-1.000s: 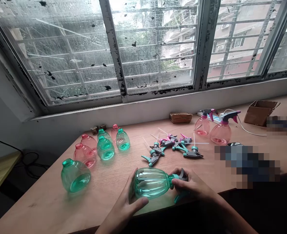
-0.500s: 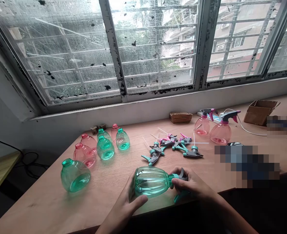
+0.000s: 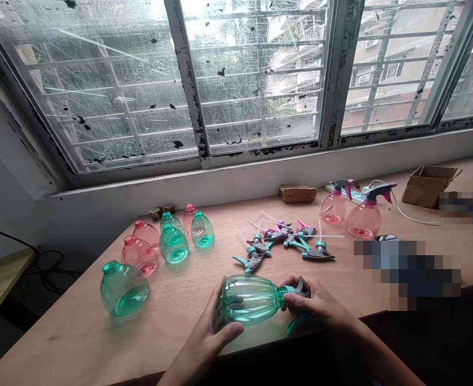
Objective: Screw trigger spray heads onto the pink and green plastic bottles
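A clear green spray bottle (image 3: 249, 300) lies on its side near the front edge of the wooden table (image 3: 180, 327). My left hand (image 3: 208, 335) wraps around its base, fingers closed on the body. My right hand (image 3: 320, 308) grips the grey and teal spray head (image 3: 299, 290) at the bottle's neck, the teal trigger poking out below the fingers. Both hands hold the bottle just above the table.
Another green bottle (image 3: 122, 289) lies at the left. Several pink and green bottles (image 3: 167, 241) stand behind it. Loose spray heads (image 3: 284, 244) lie mid-table. Two capped pink bottles (image 3: 359, 212), a cardboard box (image 3: 429, 185) and a small brown box (image 3: 298, 193) sit near the window wall.
The bottle has turned slightly in my hands; my left fingers shifted a little on its base. Nothing else has moved.
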The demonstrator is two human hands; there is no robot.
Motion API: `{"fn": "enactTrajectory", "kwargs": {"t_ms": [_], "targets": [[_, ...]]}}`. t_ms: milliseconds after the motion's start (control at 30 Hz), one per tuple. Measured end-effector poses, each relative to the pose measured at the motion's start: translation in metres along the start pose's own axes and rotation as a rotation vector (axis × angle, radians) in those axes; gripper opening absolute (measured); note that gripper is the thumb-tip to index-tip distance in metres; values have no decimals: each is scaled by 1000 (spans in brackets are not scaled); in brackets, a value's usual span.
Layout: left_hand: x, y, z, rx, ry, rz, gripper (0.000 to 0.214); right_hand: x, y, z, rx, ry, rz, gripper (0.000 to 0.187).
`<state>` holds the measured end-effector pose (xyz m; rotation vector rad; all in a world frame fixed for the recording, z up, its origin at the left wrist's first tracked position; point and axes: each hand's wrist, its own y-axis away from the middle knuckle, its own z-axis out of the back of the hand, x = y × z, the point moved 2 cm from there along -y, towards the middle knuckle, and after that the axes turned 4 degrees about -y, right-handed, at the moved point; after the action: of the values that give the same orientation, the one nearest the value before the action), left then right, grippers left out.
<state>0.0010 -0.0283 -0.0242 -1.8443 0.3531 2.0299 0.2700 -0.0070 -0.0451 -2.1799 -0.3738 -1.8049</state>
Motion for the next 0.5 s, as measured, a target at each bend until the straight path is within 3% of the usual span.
{"fn": "enactTrajectory", "kwargs": {"t_ms": [333, 500], "targets": [[0, -2, -5, 16, 76, -25, 114, 1, 0, 0, -8, -12, 3, 42], [0, 1, -1, -10, 26, 20, 98, 0, 0, 1, 0, -7, 11, 40]]}}
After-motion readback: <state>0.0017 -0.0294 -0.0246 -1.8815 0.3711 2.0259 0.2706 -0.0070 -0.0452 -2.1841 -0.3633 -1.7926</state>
